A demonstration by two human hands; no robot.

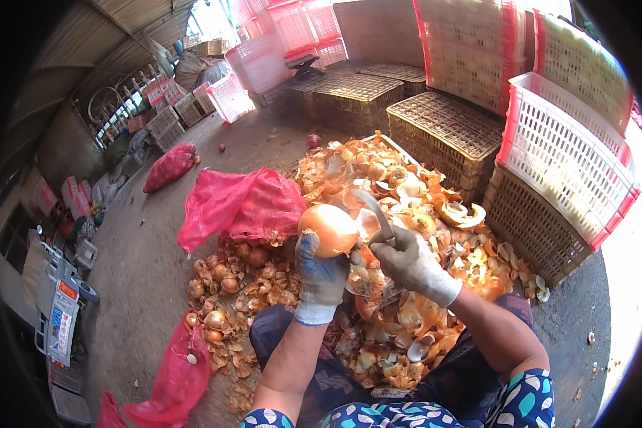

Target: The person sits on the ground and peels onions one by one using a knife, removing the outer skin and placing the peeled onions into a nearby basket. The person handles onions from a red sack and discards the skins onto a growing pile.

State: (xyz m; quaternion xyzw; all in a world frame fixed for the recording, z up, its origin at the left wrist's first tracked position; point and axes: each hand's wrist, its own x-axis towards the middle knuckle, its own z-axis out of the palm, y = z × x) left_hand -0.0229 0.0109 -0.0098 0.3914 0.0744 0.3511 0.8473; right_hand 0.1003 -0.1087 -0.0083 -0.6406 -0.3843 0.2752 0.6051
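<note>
In my gloved left hand (319,274) I hold a large yellow onion (328,230) up in front of me, its dry skin still a smooth orange. My gloved right hand (414,264) is closed round the handle of a knife (375,212). The curved blade points up and to the left, close by the onion's right side. Below and beyond both hands spreads a big heap of onion skins (471,264), with pale cut pieces among them. What lies directly under my hands is partly hidden by them.
A red mesh sack (253,203) lies left of the heap, above loose onions (228,284). Another mesh sack (171,378) lies nearer, and a full one (170,167) farther off. Plastic crates (571,160) stand stacked at the right and back. A parked vehicle (60,314) is at far left.
</note>
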